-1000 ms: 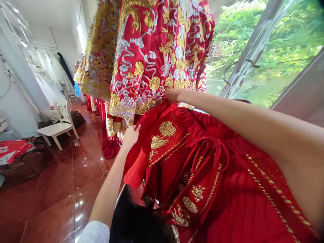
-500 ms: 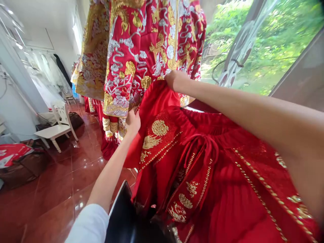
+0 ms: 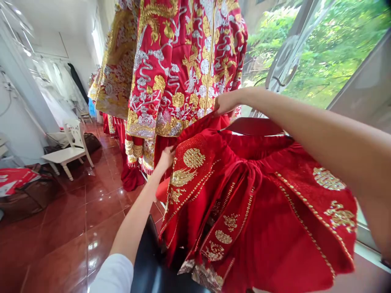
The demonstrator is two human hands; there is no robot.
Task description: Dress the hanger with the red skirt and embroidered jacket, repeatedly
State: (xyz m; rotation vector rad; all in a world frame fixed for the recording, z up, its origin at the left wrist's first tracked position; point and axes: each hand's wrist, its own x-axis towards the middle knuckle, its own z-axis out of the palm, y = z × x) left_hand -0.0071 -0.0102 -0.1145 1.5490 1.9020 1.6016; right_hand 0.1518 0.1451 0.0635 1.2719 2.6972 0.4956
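A red skirt (image 3: 275, 228) with gold embroidery and a tied cord at its waist spreads out in front of me. Its waistband hangs at a dark red hanger (image 3: 255, 126). My left hand (image 3: 166, 158) is closed on the edge of the skirt's left embroidered panel. Higher up, my right hand (image 3: 224, 102) pinches the red cloth at the upper left of the waist; its fingertips are partly hidden. Just behind both hands hangs a red jacket (image 3: 183, 69) covered in gold and silver embroidery.
More embroidered garments (image 3: 114, 69) hang to the left of the jacket. A white chair (image 3: 69, 150) stands on the red tiled floor (image 3: 70, 215). A black surface (image 3: 149, 260) lies below the skirt. Windows (image 3: 320, 57) are at the right, white gowns (image 3: 58, 81) far left.
My left hand has moved slightly down, and my right hand a little right and down. The lifted red cloth has come lower, and more of the hanger and the skirt's right panel shows.
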